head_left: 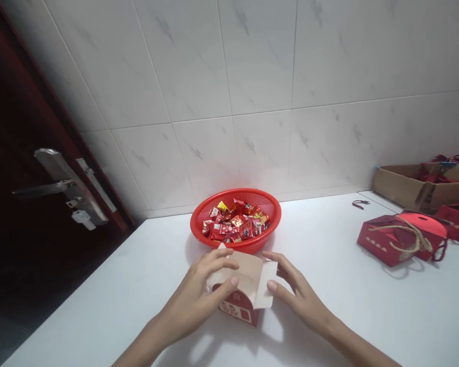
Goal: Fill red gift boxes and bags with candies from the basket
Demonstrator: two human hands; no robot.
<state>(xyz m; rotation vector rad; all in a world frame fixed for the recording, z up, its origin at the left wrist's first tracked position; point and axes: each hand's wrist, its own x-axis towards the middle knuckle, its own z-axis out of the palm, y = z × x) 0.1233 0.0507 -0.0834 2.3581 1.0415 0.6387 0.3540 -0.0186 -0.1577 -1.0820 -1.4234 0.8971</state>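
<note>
A small red-and-white cardboard gift box (238, 312) stands on the table in front of me, its top open and its pale inside showing. My left hand (204, 288) curls round the box's left side, with the thumb and index finger over the opening. On the other side, my right hand (296, 290) has its thumb against the white side flap (266, 285) and its fingers behind it. Just beyond the box is a red plastic basket (277, 216) holding several wrapped candies (237, 221), mostly red.
Red gift boxes (382, 242) with a twine handle (411, 237) lie at the right. Behind them sits a brown cardboard carton (401, 188) with red items inside. A small dark strip (360, 204) lies near the tiled wall (260, 148). A dark door (26, 229) stands left of the white table (137, 275).
</note>
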